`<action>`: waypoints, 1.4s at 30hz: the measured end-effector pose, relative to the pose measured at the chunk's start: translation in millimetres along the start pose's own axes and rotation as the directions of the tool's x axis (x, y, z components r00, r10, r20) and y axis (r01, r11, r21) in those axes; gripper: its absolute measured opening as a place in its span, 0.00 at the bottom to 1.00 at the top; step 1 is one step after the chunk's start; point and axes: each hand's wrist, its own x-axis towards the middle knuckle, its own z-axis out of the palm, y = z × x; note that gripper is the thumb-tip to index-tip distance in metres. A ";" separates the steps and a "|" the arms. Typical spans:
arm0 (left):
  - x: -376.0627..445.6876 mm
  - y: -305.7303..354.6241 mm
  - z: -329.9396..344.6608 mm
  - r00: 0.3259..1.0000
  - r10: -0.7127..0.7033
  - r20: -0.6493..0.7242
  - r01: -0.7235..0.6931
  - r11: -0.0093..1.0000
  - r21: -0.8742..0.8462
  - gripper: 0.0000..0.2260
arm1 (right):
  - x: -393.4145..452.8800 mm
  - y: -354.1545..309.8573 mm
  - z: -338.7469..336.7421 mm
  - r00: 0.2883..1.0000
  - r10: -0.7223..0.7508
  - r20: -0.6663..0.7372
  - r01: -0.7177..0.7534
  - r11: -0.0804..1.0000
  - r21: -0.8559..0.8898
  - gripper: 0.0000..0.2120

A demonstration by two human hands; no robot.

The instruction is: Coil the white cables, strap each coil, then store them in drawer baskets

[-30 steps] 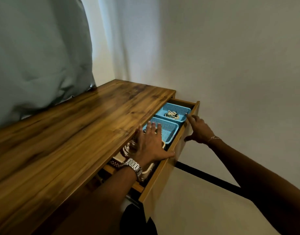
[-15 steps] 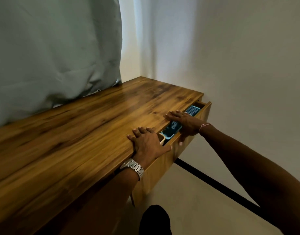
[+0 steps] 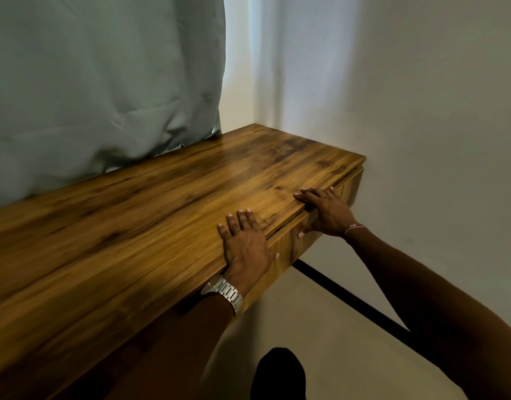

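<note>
The wooden drawer (image 3: 349,189) under the table top is pushed in, with only a thin dark gap along its upper edge. The blue baskets and white cable coils are hidden inside it. My left hand (image 3: 245,243), with a metal watch on the wrist, lies flat on the table's front edge, its thumb against the drawer front. My right hand (image 3: 325,212) rests with straight fingers over the table edge, palm and thumb pressing on the drawer front. Neither hand holds anything.
The wooden table top (image 3: 138,226) runs from lower left to the far corner. A grey-green curtain (image 3: 89,82) hangs behind it and a pale wall (image 3: 421,111) stands on the right. A black bar (image 3: 349,298) crosses the floor below.
Both hands have pushed the drawer from wide open to nearly closed. The baskets and coils, visible before, are now out of sight. My fingers have slid up onto the table top.
</note>
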 end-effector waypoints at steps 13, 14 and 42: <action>1.6 0.7 5.9 0.998 0.039 -0.044 -0.035 0.996 0.084 0.43 | -0.7 -8.2 19.2 0.981 0.052 -0.186 -0.045 0.998 0.040 0.48; 1.4 0.8 5.6 0.998 0.043 -0.042 -0.039 0.995 0.089 0.43 | -0.9 -8.2 19.5 0.981 0.051 -0.188 -0.044 0.998 0.039 0.48; -4.1 -4.6 1.9 0.995 0.092 -0.047 -0.087 0.991 0.099 0.41 | -8.7 -25.3 4.3 0.999 0.017 -0.047 -0.018 1.000 -0.023 0.48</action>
